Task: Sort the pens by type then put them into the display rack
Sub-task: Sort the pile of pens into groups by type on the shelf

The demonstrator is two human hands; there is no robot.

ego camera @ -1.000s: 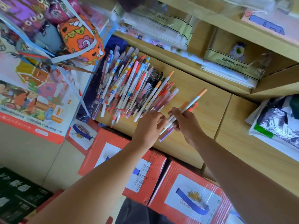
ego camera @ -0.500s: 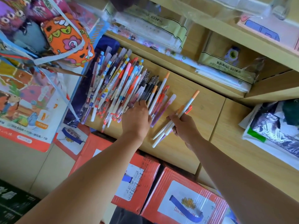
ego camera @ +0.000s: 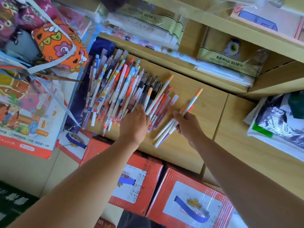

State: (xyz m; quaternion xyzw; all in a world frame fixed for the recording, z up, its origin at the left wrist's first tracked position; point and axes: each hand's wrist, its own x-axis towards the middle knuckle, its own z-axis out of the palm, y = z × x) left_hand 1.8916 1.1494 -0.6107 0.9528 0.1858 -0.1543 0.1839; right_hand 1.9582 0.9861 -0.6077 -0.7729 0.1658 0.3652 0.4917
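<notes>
The mixed pile of pens [ego camera: 118, 91] lies fanned out on the wooden tabletop [ego camera: 212, 116], tips mostly toward the person, so each barrel and cap can be read at a glance. Printed barrels sit to the left, with dark clear-bodied ones and a few white ones toward the right edge.

The left hand [ego camera: 134, 124] rests palm-down on the near ends of the pile, probably to pin the pens and feel for the next match. Its fingers are hidden behind the back of the hand, so it cannot be told whether they pinch anything.

The right hand [ego camera: 189, 127] is just beside the pile with its fingers clamped around a bundle of white pens [ego camera: 193, 100], their orange caps pointing away. It appears to serve as the collecting hand for one type while the other hand picks.

Two more orange-capped white pens [ego camera: 160, 94] lie in the pile's right edge, likely the next to gather. No display rack can be made out, so sorting looks to be at an early stage. Red cartons [ego camera: 136, 180] stand below the tabletop's front edge.
</notes>
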